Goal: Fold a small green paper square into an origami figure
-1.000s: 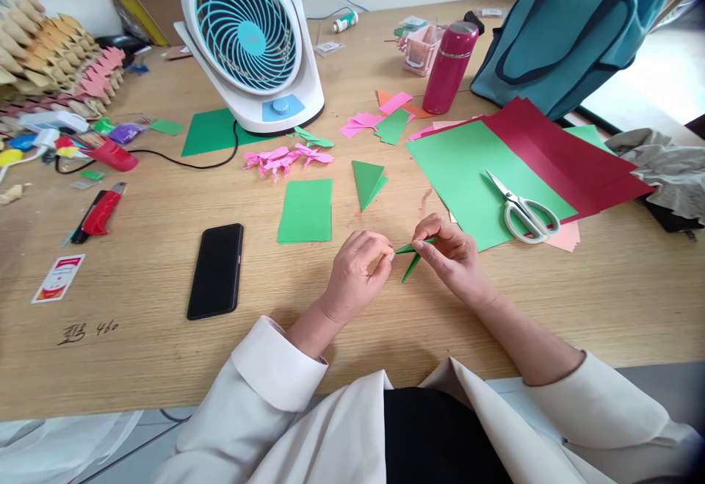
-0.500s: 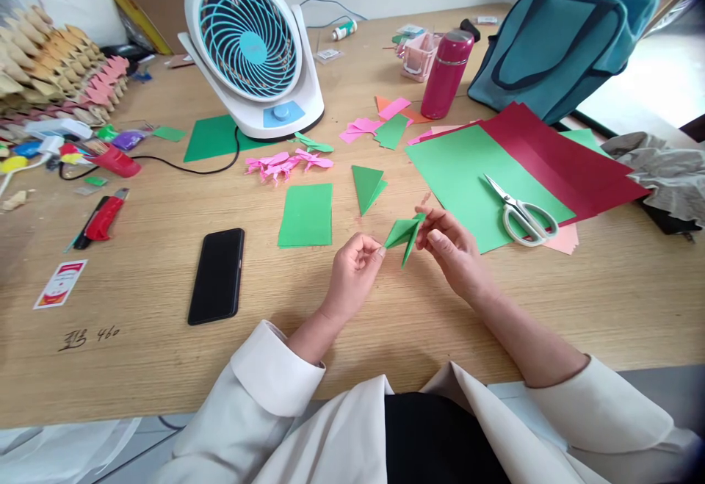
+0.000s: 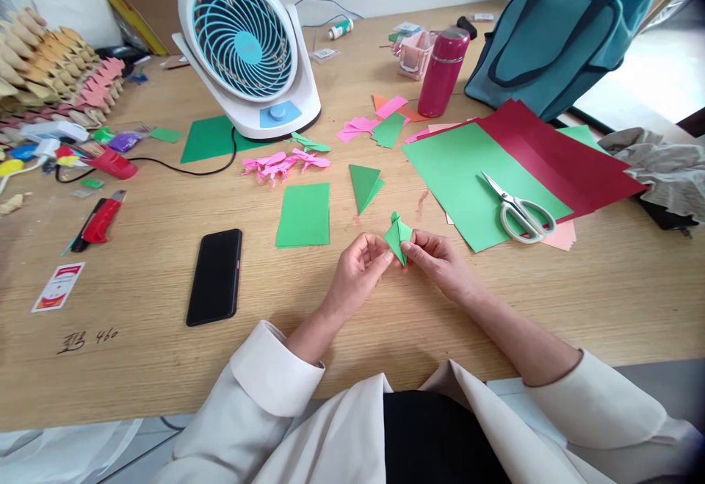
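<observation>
A small folded piece of green paper [image 3: 397, 236] is held between both hands above the table, its narrow tip pointing away from me. My left hand [image 3: 360, 264] pinches its lower left edge between thumb and fingertips. From the other side my right hand [image 3: 440, 262] grips it, thumb lying on the front face and fingers behind. Just beyond the hands lies a folded green triangle [image 3: 364, 187]. Left of that triangle rests a stack of green paper rectangles [image 3: 303, 215].
White-handled scissors [image 3: 521, 214] lie on large green sheets [image 3: 463, 183] and red sheets [image 3: 556, 150] at right. A phone [image 3: 214, 277] is at left. Behind stand a fan [image 3: 247, 51], a pink flask [image 3: 443, 73] and a teal bag [image 3: 551, 43]. Pink folded pieces [image 3: 283, 166] lie mid-table.
The folded green paper has been turned from lying sideways to tip-away. My right hand has come in toward the left and closed on it, where its fingers were looser before.
</observation>
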`<control>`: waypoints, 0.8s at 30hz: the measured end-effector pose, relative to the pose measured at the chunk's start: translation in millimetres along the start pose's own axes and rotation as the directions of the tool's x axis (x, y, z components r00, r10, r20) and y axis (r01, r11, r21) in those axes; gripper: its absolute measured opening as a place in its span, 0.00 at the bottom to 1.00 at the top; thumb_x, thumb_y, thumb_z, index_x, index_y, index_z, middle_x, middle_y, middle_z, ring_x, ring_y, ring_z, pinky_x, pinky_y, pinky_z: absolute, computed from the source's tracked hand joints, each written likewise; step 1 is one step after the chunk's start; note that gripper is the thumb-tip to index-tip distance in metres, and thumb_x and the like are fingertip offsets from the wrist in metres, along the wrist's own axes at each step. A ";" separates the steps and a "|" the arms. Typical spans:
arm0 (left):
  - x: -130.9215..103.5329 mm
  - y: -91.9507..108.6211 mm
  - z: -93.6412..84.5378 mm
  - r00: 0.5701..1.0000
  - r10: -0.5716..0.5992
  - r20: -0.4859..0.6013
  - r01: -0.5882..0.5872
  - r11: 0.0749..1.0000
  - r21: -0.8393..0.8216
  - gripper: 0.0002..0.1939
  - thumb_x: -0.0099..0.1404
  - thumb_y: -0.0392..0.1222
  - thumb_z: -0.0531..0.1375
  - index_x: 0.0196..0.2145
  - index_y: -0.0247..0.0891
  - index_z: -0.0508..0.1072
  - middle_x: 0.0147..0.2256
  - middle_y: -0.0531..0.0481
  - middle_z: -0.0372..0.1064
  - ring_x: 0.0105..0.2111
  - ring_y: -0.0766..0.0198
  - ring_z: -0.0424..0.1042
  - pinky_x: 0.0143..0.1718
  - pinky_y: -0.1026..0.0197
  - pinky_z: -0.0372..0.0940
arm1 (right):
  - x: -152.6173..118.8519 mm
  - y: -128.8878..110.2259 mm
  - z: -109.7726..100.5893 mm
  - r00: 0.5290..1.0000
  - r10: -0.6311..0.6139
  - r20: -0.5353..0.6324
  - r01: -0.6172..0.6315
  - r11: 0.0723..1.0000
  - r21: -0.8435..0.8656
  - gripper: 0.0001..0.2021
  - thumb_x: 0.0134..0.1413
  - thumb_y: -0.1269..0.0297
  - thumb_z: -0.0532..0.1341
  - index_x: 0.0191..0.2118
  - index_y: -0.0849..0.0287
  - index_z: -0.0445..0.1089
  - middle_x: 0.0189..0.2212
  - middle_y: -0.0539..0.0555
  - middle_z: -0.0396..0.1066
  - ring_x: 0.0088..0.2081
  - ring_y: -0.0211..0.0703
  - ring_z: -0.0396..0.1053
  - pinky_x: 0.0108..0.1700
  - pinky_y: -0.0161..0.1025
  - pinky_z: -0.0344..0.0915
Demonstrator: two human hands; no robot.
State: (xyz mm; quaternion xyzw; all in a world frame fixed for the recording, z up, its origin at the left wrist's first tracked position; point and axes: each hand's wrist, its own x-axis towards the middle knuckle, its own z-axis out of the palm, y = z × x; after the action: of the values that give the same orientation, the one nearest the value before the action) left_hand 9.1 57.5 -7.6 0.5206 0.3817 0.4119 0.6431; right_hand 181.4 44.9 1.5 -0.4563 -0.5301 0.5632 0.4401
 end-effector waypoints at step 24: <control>5.6 -8.0 -3.3 0.995 0.087 -0.058 -0.083 0.994 0.074 0.19 0.63 0.48 0.64 0.24 0.37 0.62 0.24 0.56 0.57 0.26 0.70 0.58 0.29 0.66 0.57 | -4.5 3.7 7.0 0.988 0.060 0.145 -0.029 0.977 -0.210 0.22 0.59 0.45 0.61 0.27 0.61 0.65 0.21 0.46 0.57 0.25 0.33 0.53 0.27 0.35 0.49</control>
State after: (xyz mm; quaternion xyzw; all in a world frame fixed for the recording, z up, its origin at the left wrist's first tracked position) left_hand 9.2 62.9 -16.4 0.5463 0.3933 0.4406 0.5939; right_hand 175.4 38.9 -1.9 -0.4676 -0.6071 0.5475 0.3361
